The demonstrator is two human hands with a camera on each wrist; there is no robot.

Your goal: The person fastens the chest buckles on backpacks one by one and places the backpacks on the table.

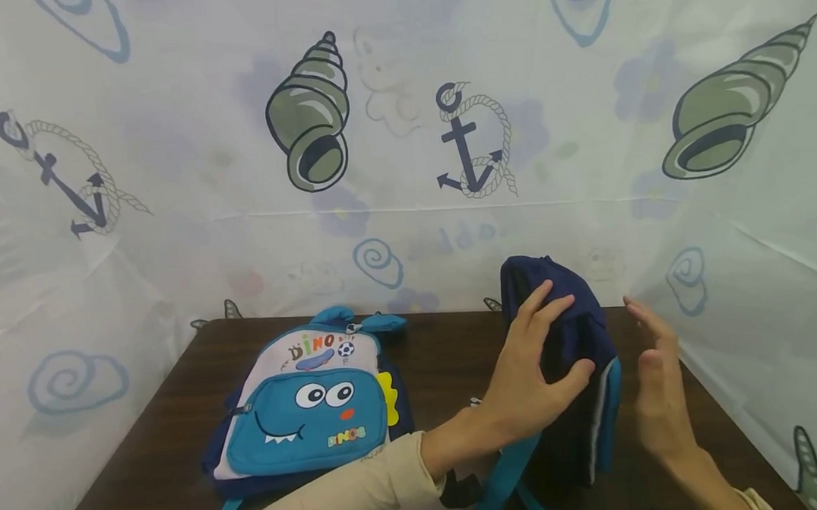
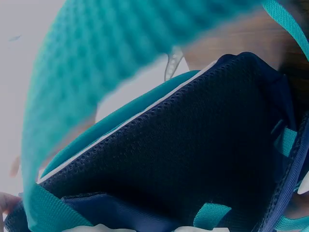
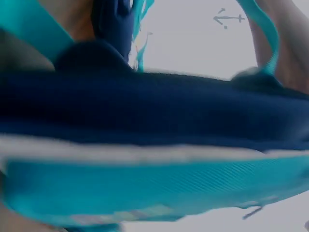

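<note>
A navy backpack (image 1: 576,324) with teal and white edging stands upright at the right of the table, seen from its side. My left hand (image 1: 523,372) rests on its near side, fingers spread and thumb apart. My right hand (image 1: 661,404) is just right of the backpack, fingers extended, with a gap between. In the left wrist view the dark mesh back panel (image 2: 178,140) fills the middle, with a blurred teal shoulder strap (image 2: 120,48) across it. The right wrist view shows the navy side (image 3: 169,111) and teal front (image 3: 145,188) close up.
A second backpack (image 1: 306,419), teal and white with a dinosaur face, lies front up on the left of the dark wooden table (image 1: 447,344). A white curtain (image 1: 403,133) printed with shells and anchors hangs behind and at both sides.
</note>
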